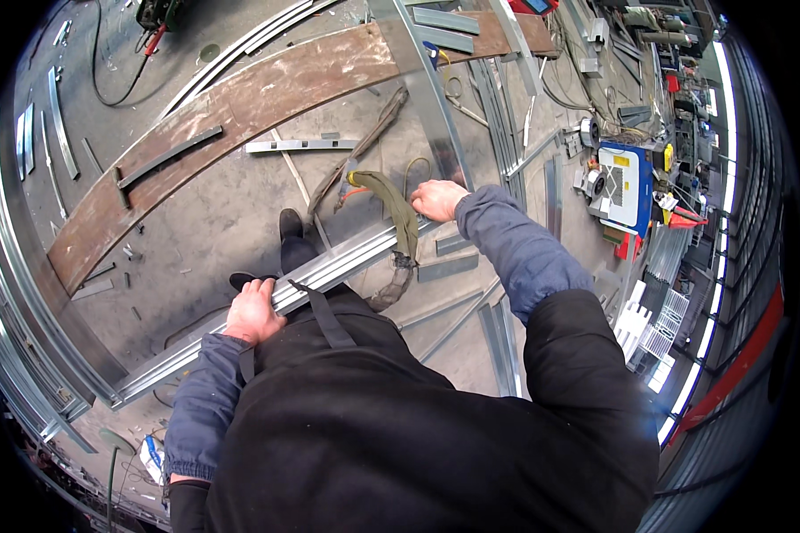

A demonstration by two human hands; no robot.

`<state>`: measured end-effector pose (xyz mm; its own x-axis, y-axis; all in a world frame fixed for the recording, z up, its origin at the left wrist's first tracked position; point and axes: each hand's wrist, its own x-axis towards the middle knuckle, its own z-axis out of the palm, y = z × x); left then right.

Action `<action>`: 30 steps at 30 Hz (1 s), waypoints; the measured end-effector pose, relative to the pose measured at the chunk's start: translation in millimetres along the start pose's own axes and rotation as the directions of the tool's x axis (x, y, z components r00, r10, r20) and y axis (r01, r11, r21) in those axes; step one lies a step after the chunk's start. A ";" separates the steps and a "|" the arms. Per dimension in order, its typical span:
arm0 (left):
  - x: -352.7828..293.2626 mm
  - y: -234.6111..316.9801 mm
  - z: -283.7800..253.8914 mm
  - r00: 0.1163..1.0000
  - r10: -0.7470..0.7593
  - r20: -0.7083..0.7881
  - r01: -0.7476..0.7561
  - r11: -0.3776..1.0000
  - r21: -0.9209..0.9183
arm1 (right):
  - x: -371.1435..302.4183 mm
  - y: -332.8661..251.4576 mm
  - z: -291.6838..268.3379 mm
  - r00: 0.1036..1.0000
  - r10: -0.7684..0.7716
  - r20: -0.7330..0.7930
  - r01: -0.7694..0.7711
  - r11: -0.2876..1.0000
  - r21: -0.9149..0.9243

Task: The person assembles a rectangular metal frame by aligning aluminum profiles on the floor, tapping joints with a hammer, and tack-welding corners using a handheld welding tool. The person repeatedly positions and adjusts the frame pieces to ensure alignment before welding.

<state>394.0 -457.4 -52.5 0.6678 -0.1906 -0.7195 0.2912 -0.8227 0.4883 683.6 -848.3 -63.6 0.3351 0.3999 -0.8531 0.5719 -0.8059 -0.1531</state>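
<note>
A long galvanized metal frame bar (332,274) runs slantwise in front of my waist, from lower left to upper right. My left hand (256,313) is closed over this bar, fingers on its upper side. Farther right, my right hand (438,201) is curled on the frame at the corner, where a flat metal side bar (429,98) meets it; the undersides of its fingers are hidden. Between my hands, a hose in a green fabric sleeve (391,206) drapes across the bar. A black strap (327,318) hangs near my left hand.
A curved-looking brown board (302,75) crosses the floor beyond the bar. Stacked long metal profiles (36,311) lie at left. Loose metal offcuts (449,266) lie right of the hose. A blue-and-white machine (625,188) stands at right. My shoes (291,224) are beyond the bar.
</note>
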 end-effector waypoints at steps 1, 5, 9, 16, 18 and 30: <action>1.0 -0.9 1.5 1.000 -0.003 -0.001 0.003 1.000 0.005 | 2.9 3.3 2.7 1.000 -0.027 -0.006 0.027 1.000 -0.015; 0.4 0.1 0.5 1.000 -0.011 0.014 0.010 1.000 0.007 | 0.4 3.3 3.3 0.999 -0.032 -0.016 0.031 0.999 -0.007; 1.2 0.8 1.6 1.000 -0.012 0.020 0.012 1.000 0.005 | -6.1 -2.2 -1.2 1.000 -0.001 -0.026 0.001 1.000 0.019; 2.0 -4.2 4.2 1.000 -0.001 -0.003 0.001 1.000 0.011 | -1.3 1.9 5.0 0.993 -0.066 -0.099 0.066 0.998 -0.005; 2.4 -0.7 2.4 1.000 0.002 -0.002 -0.002 1.000 0.013 | -1.6 -1.3 1.2 0.991 -0.048 -0.126 0.052 0.998 0.033; 1.4 -3.5 5.2 0.999 0.040 -0.030 -0.039 0.999 0.020 | -16.1 -9.7 -10.9 0.993 0.096 -0.073 -0.090 0.993 0.080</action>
<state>390.4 -457.5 -57.7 0.6989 -0.2074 -0.6845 0.2509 -0.8251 0.5062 680.8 -842.3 -43.0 0.4424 0.3521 -0.8248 0.4778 -0.8709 -0.1156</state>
